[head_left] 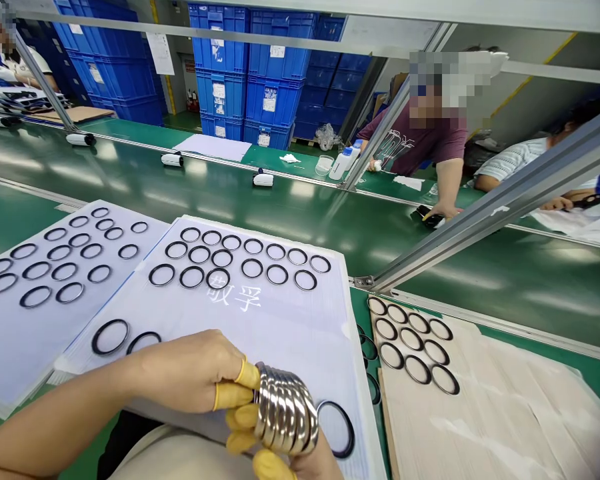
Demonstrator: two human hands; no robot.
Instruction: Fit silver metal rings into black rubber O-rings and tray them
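While the left hand (pixel 190 367) and half-hidden right hand (pixel 325 461) are holding a stack of silver rings (pixel 285 410) in a tight grip above a white sheet (pixel 300 320) of black rings (pixel 217 279), blue crates (pixel 273 80) are standing behind, contents out of sight.

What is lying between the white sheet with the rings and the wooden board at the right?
In the head view, a few black rings lie on the green belt in the narrow gap between the sheet and the board.
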